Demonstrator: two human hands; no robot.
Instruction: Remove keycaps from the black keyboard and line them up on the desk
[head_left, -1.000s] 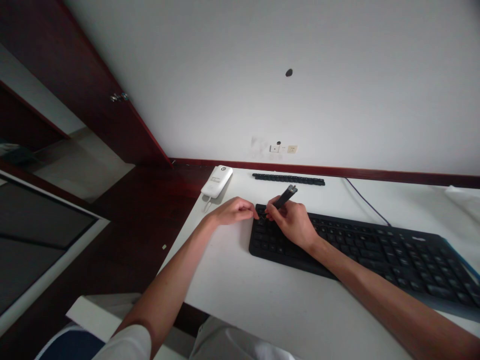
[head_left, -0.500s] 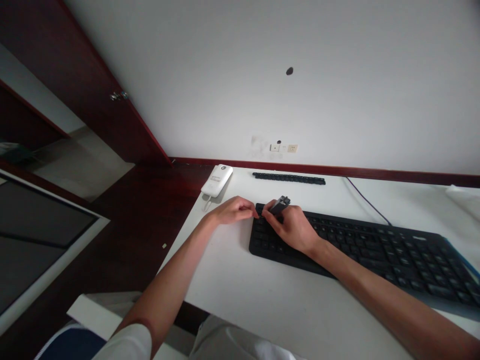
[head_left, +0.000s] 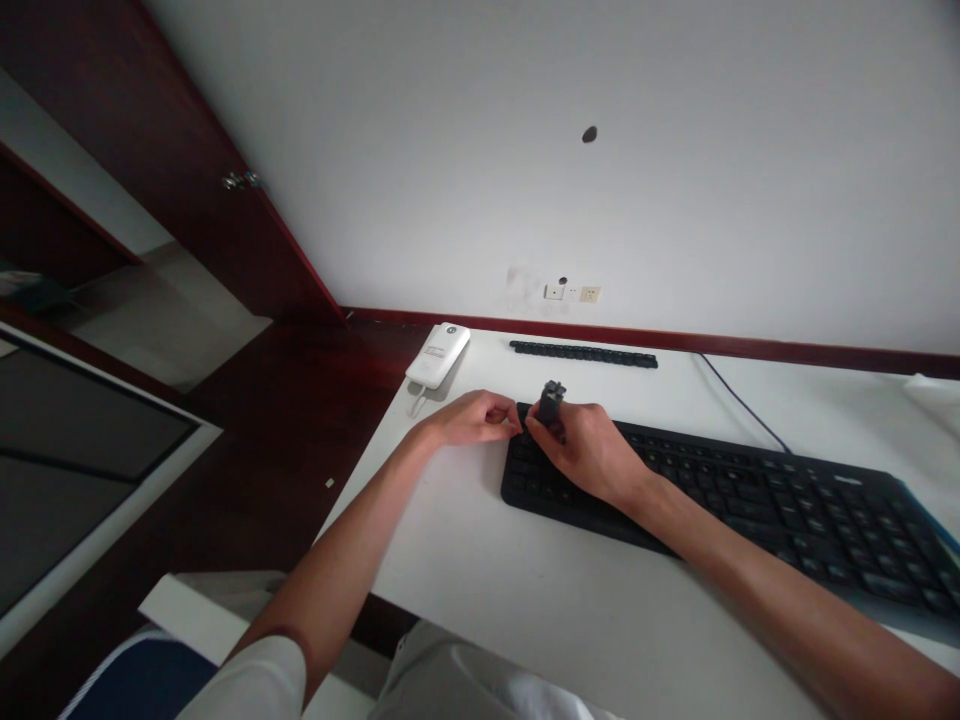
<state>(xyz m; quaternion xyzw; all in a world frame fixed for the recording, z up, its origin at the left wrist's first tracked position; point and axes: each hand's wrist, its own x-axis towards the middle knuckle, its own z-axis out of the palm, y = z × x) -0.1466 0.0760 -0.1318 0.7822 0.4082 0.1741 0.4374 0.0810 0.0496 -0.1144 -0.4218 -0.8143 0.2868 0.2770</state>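
Observation:
A black keyboard (head_left: 750, 490) lies on the white table (head_left: 465, 540). My right hand (head_left: 589, 448) rests over its left part, fingers wrapped round a small dark grey tool (head_left: 552, 400) that stands nearly upright. At the keyboard's upper left corner, my left hand (head_left: 480, 418) has its thumb and forefinger pinched together, their tips touching the edge. Whatever lies between those fingertips is too small or hidden to tell. The tool's lower end is hidden by my right hand.
Behind the keyboard lies a row of black pieces (head_left: 583, 354). A white device (head_left: 439, 356) with a short cable sits at the table's far left corner. A dark cable (head_left: 742, 405) runs back from the keyboard. White material (head_left: 930, 400) lies at the right.
The grey tool has tilted from leaning right to nearly upright in my right hand. My left hand stays at the keyboard's corner, its fingers slightly more curved. The view has shifted slightly.

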